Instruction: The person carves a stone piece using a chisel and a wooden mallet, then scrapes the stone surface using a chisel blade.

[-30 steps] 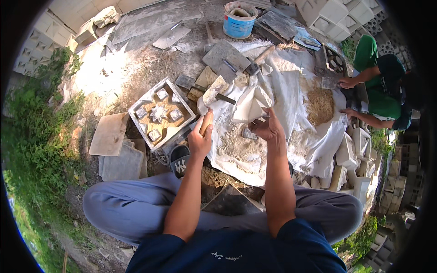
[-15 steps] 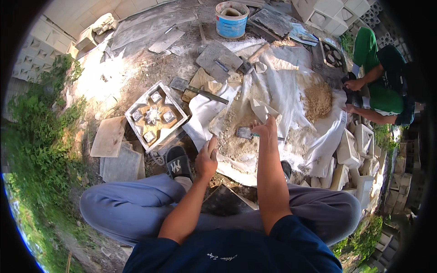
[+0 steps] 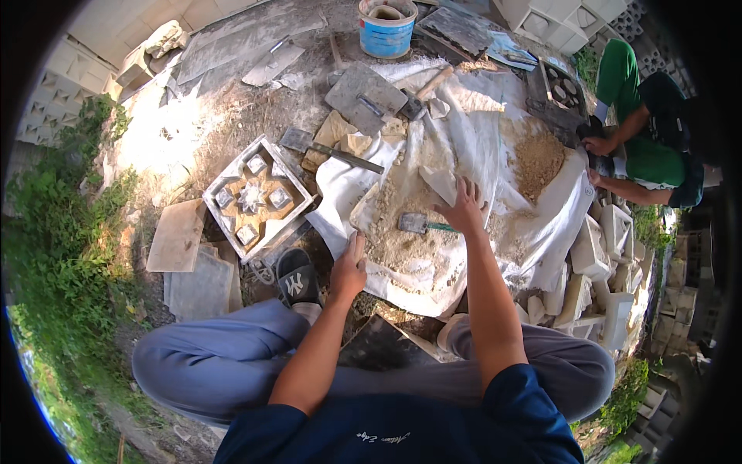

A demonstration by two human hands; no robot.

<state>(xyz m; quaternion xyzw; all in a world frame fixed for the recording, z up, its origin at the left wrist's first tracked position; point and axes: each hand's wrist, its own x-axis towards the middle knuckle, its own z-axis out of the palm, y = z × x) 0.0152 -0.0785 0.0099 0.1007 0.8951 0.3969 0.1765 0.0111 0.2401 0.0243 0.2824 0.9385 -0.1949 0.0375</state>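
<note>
White sheet [image 3: 478,131] strewn with pale powder [image 3: 410,251], two bare hands above it.
Square mould [image 3: 291,172], pale-rimmed, star at its centre, lying left of the sheet; blue bucket [image 3: 386,37], upright, beyond the sheet's far edge; right hand [image 3: 464,209], grip spread, fingers at the right side of an angular white block [image 3: 439,182] that lies on the sheet (contact cannot be told); left hand [image 3: 349,267], grip curled tight round the near end of a pale flat tool [image 3: 364,206] (its handle mostly hidden); green-handled scraper [image 3: 413,223], on the powder, just beside the right thumb.
</note>
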